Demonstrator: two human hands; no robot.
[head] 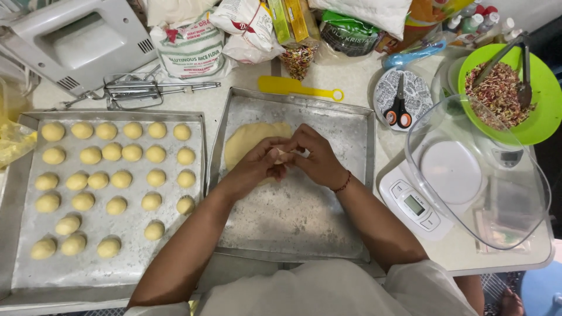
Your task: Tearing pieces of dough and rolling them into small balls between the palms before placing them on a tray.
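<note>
Over mid tray (351, 175) your left hand (254, 167) & right hand (316, 159) pinch shut on dough bit (282, 154); approx 30 balls (122, 179) done, big lump (249, 139) left.

A white flour bag (190, 50) with red-green print stood at the desk's far edge, beside a green pouch (346, 34); the scale's grey screen (414, 205) sat right.

Two metal trays (345, 117) sit on the counter (357, 76), the left one holding twenty-nine dough balls (122, 179), with two beaters (146, 90), one pair of scissors (398, 108) and one green bowl (547, 111).
</note>
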